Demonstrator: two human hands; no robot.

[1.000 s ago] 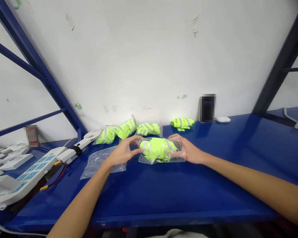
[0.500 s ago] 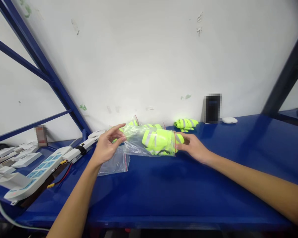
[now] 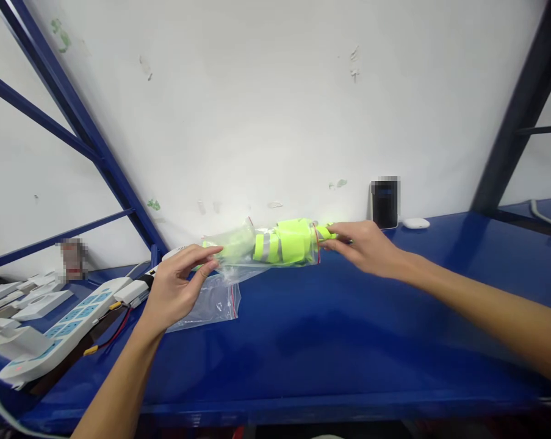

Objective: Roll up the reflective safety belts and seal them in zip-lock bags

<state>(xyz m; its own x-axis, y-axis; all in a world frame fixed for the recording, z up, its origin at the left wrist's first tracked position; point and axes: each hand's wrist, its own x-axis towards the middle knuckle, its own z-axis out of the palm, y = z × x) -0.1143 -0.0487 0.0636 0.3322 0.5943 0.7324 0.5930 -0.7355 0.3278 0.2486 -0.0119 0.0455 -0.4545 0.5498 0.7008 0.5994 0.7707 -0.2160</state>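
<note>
A clear zip bag [image 3: 275, 247] stuffed with neon-yellow reflective fabric is held above the blue shelf [image 3: 348, 341], stretched between both hands. My right hand [image 3: 364, 247] pinches its red-lined opening end. My left hand [image 3: 179, 286] pinches the other, empty end of the bag with fingertips. An empty clear zip bag [image 3: 211, 305] lies flat on the shelf under my left hand. Other filled bags against the wall are mostly hidden behind the held one.
White power strips [image 3: 50, 329] and a small white fan lie at the left with a red wire [image 3: 115, 332]. A dark box [image 3: 385, 204] and a white puck [image 3: 416, 224] stand by the wall. Blue rack posts rise on both sides.
The filled bag has been lifted off the shelf and carried back toward the wall. My left hand slid to the bag's far end; my right hand rose with the opening end.
</note>
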